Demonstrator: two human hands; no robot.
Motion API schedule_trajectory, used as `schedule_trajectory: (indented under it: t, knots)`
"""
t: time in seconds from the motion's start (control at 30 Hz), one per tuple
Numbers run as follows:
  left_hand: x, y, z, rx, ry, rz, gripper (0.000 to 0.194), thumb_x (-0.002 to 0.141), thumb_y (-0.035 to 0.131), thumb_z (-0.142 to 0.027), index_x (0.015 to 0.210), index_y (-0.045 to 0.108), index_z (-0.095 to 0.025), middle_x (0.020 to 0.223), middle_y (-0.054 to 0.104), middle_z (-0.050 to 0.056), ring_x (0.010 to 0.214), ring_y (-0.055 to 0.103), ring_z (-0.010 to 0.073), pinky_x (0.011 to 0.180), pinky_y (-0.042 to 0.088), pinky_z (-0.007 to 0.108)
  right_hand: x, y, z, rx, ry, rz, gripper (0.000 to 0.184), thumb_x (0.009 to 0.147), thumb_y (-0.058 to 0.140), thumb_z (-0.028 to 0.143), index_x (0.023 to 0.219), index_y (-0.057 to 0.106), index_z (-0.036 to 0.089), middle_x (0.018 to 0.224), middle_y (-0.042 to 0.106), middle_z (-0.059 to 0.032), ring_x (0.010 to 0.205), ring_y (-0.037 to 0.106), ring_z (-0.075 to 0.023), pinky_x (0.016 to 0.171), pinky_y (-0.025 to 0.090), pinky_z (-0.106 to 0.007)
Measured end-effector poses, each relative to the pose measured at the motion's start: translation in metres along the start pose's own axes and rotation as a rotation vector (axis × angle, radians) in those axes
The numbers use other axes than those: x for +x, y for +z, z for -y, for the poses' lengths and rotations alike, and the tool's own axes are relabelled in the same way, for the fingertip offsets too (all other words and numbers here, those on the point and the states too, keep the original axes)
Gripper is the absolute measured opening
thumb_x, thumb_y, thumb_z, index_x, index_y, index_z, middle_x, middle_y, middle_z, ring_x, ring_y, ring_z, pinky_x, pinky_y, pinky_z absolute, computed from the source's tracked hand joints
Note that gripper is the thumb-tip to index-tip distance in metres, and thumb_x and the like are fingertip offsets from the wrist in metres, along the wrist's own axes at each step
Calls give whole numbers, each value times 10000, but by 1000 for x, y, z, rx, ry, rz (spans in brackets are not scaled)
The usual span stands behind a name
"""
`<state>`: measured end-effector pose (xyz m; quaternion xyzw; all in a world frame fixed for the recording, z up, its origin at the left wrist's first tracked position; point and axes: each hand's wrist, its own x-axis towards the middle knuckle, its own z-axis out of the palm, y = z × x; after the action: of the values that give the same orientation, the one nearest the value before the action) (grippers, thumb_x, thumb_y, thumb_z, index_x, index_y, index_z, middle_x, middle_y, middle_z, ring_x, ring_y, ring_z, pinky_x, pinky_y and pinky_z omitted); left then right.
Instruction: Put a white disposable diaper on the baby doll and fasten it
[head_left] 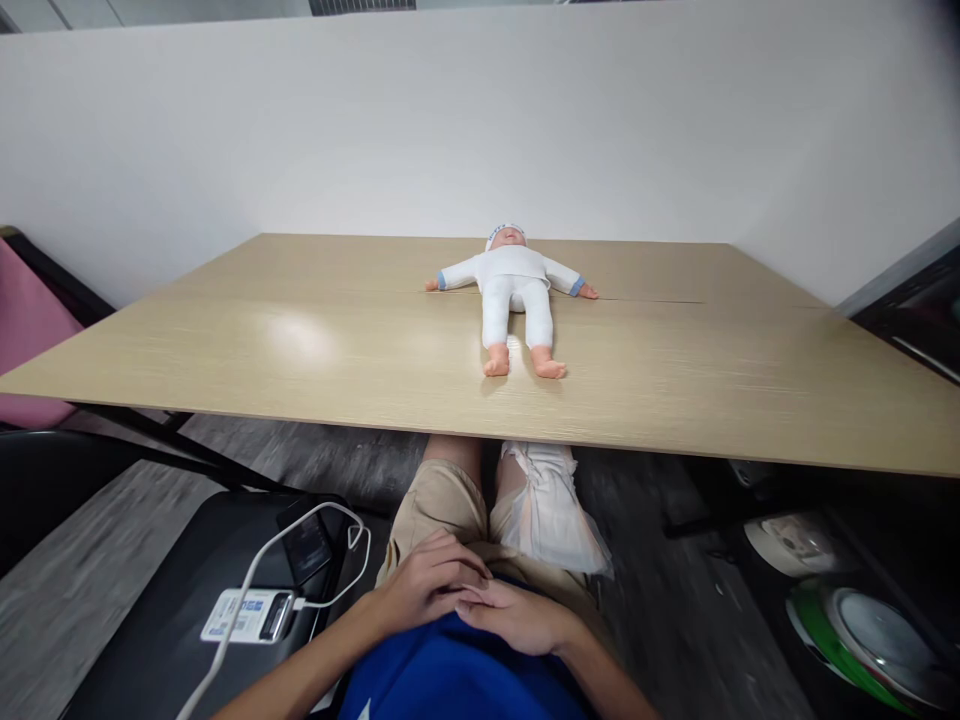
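A baby doll [514,300] in a white suit and cap lies on its back on the wooden table [300,350], arms spread, feet toward me. Below the table's near edge my left hand [427,583] and my right hand [517,615] rest together in my lap, fingers lying flat and overlapping, holding nothing. A white diaper [547,510] lies on my right thigh just beyond my hands. Both hands are well short of the doll.
A black stool at my left carries a phone [307,545] and a power bank [247,615] joined by a white cable. A pink chair [30,330] stands far left. Round appliances [862,620] sit on the floor at the right. A white wall backs the table.
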<state>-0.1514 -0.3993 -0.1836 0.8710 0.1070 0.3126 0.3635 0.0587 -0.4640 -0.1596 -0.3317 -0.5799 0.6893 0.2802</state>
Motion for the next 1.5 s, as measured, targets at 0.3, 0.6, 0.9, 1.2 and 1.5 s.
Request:
schedule_trajectory:
  t: [0.3, 0.6, 0.9, 1.2, 1.5]
  knots:
    - [1, -3, 1, 10, -18, 52, 191, 1123, 616, -354, 1182, 732, -215, 1156, 819, 94, 984, 734, 194, 884, 496, 331, -3, 1, -5, -5, 5, -45, 391, 1041, 570, 498, 1298, 826, 355, 1317, 799, 105, 1399, 662, -277, 1201, 429, -412]
    - [4, -5, 2, 27, -14, 96, 206, 1129, 581, -364, 1189, 718, -222, 1158, 803, 100, 989, 736, 202, 882, 511, 337, -3, 0, -12, 10, 15, -21, 422, 1040, 571, 536, 1352, 799, 366, 1369, 778, 106, 1448, 617, -269, 1231, 382, -396]
    - [1, -2, 4, 16, -22, 91, 208, 1125, 591, -349, 1234, 734, -243, 1167, 789, 94, 1027, 734, 205, 933, 509, 340, 1, 0, -21, 86, 1, -4, 470, 1052, 595, 536, 1457, 735, 343, 1463, 741, 49, 1486, 587, -308, 1217, 433, -452]
    - [6, -2, -1, -45, -12, 40, 198, 1133, 573, -359, 1020, 630, -206, 1200, 791, 114, 1061, 728, 200, 951, 516, 337, 1, -5, -34, 139, 92, 91, 696, 1015, 615, 739, 1475, 726, 229, 1473, 732, -107, 1468, 602, -335, 1291, 378, -490]
    - [10, -12, -3, 207, 123, 205, 396, 1191, 339, -408, 1386, 645, -247, 1195, 794, 102, 1076, 657, 233, 996, 494, 375, 0, -1, -34, 154, 88, 6, 685, 936, 700, 776, 1367, 784, 249, 1412, 764, -56, 1438, 623, -291, 1280, 407, -427]
